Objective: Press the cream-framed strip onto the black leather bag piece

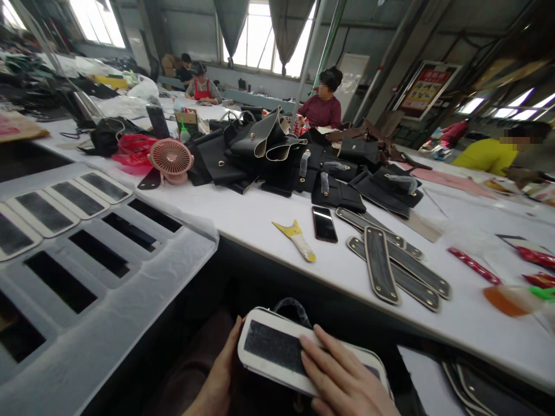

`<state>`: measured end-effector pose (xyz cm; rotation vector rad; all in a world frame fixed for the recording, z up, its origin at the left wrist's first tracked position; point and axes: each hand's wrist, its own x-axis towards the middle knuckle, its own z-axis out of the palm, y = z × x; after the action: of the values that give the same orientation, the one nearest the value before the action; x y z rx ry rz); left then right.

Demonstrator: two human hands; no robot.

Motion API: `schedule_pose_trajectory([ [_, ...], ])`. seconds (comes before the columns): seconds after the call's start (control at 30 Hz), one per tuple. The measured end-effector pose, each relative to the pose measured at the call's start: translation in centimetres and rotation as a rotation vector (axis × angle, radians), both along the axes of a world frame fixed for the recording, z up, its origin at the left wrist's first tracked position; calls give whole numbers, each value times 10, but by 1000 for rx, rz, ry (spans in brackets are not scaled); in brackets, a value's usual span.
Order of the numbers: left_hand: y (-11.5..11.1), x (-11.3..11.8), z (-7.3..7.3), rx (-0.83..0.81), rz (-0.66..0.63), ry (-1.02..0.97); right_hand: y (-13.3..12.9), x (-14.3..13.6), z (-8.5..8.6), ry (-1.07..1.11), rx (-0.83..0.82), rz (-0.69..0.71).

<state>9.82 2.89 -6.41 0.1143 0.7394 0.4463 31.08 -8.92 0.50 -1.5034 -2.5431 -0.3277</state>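
Low at the bottom of the view, below the table edge, I hold a white-framed panel with a dark fabric insert [277, 351]. My left hand [221, 375] grips its left end from beneath. My right hand [342, 378] lies flat on top of its right half, fingers spread across the dark insert. A dark strap loop [291, 306] shows just behind the panel.
A white rack [108, 289] with rectangular slots, some holding similar panels [43, 212], fills the left. On the white table [260, 219] lie a phone [324, 224], a yellow scraper [297, 238], dark oblong strips [381, 263], a pink fan [171, 159] and piled black bags [269, 153]. Other people sit beyond.
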Motion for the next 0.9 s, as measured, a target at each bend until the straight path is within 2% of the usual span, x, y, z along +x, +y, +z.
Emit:
schedule_pose_trajectory([
  [0.07, 1, 2, -1, -6, 12, 45, -4, -4, -2, -26, 19, 19],
  [0.17, 0, 5, 2, 8, 21, 156, -7, -10, 1, 27, 17, -69],
  [0.37, -2, 3, 25, -5, 11, 118, -10, -21, -1, 53, 97, -83],
  [0.43, -2, 0, 28, 20, -7, 140, -12, -25, -5, 47, 116, -116],
  [0.5, -2, -2, 24, 46, -23, 149, -14, -29, -9, 56, 136, -148],
  [0.6, 6, -7, 8, 105, -98, 181, -16, -34, -14, 53, 180, -182],
  [0.67, 21, -11, -1, 257, -175, 267, -16, -35, -16, 49, 208, -192],
  [0.73, 42, -12, -1, 553, -246, 386, -16, -36, -19, 49, 223, -198],
  [0.8, 66, -8, 12, 926, -345, 440, -17, -35, -21, 38, 217, -208],
  [0.9, 95, 11, 44, 1332, -675, 359, -19, -34, -24, 4, 168, -207],
])
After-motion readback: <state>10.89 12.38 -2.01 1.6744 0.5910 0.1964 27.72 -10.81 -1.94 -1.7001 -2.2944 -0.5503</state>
